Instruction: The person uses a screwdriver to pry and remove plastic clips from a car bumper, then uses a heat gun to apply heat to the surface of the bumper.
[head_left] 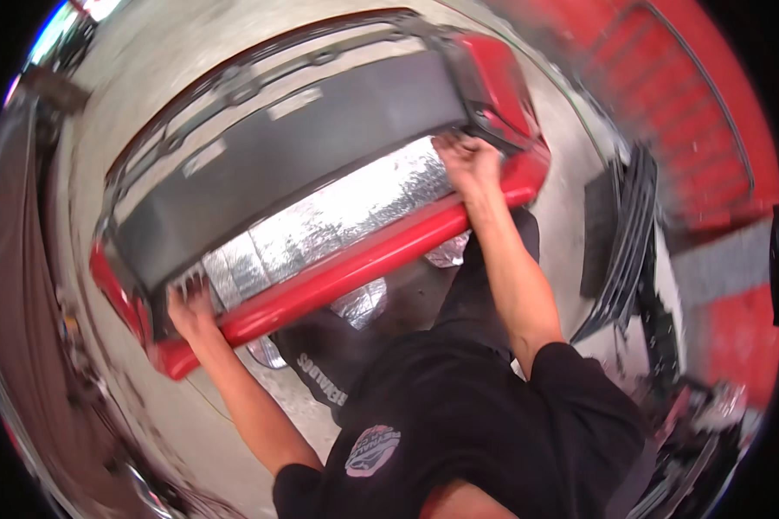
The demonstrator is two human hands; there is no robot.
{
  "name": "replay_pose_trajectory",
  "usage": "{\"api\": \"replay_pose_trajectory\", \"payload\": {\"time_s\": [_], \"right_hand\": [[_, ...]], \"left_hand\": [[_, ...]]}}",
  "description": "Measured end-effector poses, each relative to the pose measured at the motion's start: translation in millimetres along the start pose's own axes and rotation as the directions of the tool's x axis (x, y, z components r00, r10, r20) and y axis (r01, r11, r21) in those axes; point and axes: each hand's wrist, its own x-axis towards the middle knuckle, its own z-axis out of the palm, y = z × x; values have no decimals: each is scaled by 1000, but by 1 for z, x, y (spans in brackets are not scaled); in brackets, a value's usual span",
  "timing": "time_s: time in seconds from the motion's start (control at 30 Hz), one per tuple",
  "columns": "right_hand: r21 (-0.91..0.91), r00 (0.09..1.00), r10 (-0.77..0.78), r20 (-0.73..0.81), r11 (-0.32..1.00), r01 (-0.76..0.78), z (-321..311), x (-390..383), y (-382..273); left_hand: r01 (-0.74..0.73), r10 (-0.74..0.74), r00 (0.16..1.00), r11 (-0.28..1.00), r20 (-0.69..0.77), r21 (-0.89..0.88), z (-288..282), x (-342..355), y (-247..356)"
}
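Observation:
A large red car bumper (355,262) lies across the view in front of me, tilted with its right end farther away. Its hollow inner side faces me, with a dark grey panel (303,138) and a strip of silver foil lining (320,221) along the near red edge. My left hand (192,310) grips the bumper near its left end, fingers bent over the inner edge beside the foil. Near the right end my right hand (472,162) grips it likewise, fingers curled inward. Both hands are somewhat blurred, and their undersides are hidden.
Below the bumper is a pale concrete floor (320,398). Dark slatted parts (623,229) stand at the right, near a red panel (684,104). A brown cover (26,320) runs along the left side. Mixed parts (701,424) lie at the lower right.

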Motion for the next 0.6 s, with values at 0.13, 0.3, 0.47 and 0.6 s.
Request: {"api": "replay_pose_trajectory", "payload": {"time_s": [0.13, 0.3, 0.47, 0.6], "right_hand": [[16, 1000, 2, 24, 1000, -3, 11, -28, -13], [60, 998, 2, 69, 998, -6, 4, -38, -6], [4, 992, -21, 128, 1000, 21, 7, -44, -4], [58, 992, -25, 123, 998, 18, 11, -41, -4]], "left_hand": [[-55, 65, 981, 997, -184, 60, 52, -59, -10], [-615, 324, 713, 716, 622, 332, 180, -173, -3], [-985, 385, 40, 171, 922, -28, 309, -209, -18], [-987, 268, -160, -34, 950, -156, 391, -203, -49]]}}
